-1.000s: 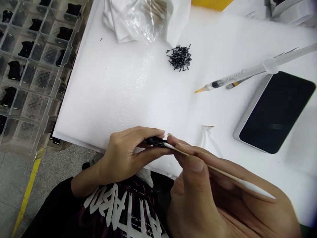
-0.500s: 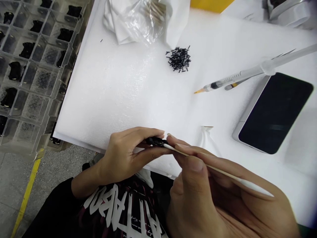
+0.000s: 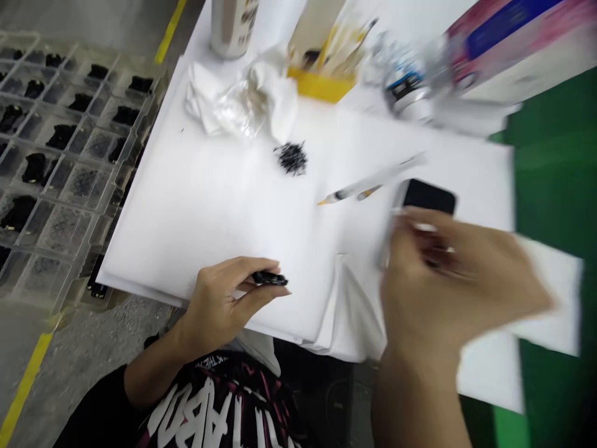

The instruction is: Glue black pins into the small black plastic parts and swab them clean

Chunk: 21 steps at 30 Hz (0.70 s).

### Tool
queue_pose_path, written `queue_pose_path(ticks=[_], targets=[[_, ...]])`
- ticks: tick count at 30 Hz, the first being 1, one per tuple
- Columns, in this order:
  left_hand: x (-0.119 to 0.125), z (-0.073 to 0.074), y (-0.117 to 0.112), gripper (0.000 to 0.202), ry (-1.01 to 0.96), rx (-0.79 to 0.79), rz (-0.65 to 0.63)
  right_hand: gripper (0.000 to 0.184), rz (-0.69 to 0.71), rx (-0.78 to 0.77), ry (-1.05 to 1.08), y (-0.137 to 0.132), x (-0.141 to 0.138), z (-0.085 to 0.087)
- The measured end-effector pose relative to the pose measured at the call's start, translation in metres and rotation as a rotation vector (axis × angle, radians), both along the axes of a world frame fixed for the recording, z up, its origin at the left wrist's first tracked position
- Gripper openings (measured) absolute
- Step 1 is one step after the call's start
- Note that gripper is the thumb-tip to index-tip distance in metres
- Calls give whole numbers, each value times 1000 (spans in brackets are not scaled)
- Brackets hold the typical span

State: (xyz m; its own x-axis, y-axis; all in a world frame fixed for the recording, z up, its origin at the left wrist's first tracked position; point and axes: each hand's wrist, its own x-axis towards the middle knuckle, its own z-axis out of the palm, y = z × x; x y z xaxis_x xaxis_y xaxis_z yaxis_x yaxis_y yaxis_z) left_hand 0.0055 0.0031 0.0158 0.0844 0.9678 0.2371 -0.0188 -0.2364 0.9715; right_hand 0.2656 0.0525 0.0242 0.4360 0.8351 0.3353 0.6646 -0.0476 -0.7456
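Note:
My left hand (image 3: pixel 221 305) pinches a small black plastic part (image 3: pixel 269 278) between thumb and fingers, over the near edge of the white foam sheet (image 3: pixel 224 211). My right hand (image 3: pixel 448 274) is up at the right, in front of the phone (image 3: pixel 429 196), and blurred by motion. Its fingers are curled together; a thin pale streak shows by them, too smeared to name. Beyond the hands lie a pile of short black pieces (image 3: pixel 292 158) and a syringe (image 3: pixel 359 185) with an orange tip. A white cloth or tissue (image 3: pixel 347 311) hangs at the near edge.
To the left, a clear compartment tray (image 3: pixel 69 205) holds several black parts. Crumpled white tissue and plastic (image 3: pixel 242 102), a yellow holder (image 3: pixel 321 84) with sticks and a bottle (image 3: pixel 233 28) stand at the back. A pink and blue box (image 3: pixel 522 46) is back right.
My right hand has moved away from the black part to the right, and the cotton swab it held no longer shows clearly. The left hand keeps the part. The view has shifted, showing more table.

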Motion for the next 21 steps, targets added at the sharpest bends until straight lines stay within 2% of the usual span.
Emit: queue_pose_path(ticks=[2,4,6,8,11,13,16,18,21], targets=[[-1,5,-1,15,43,-87,-9,23,48,-14,-132,10,-1,6],[-2,8,-2,14,68,-135,-40,32,75,-1,-223,0,-14,16],[-4,8,-2,21,87,-94,-89,29,66,49,-268,-27,-34,25],[-6,3,-3,32,146,16,-117,25,95,55,-233,-60,-52,29],[-10,-8,-4,48,270,184,-126,36,321,-242,24,-94,-73,18],[-11,-17,-5,53,304,271,-132,30,397,-366,101,-97,-82,5],[-12,-26,-6,66,329,327,-132,10,419,-388,139,-84,-89,-5],[-12,-28,-8,74,298,289,-146,5,426,-380,155,-80,-85,-1],[-13,-29,-13,79,176,134,-238,12,375,-327,158,-93,-60,20]])
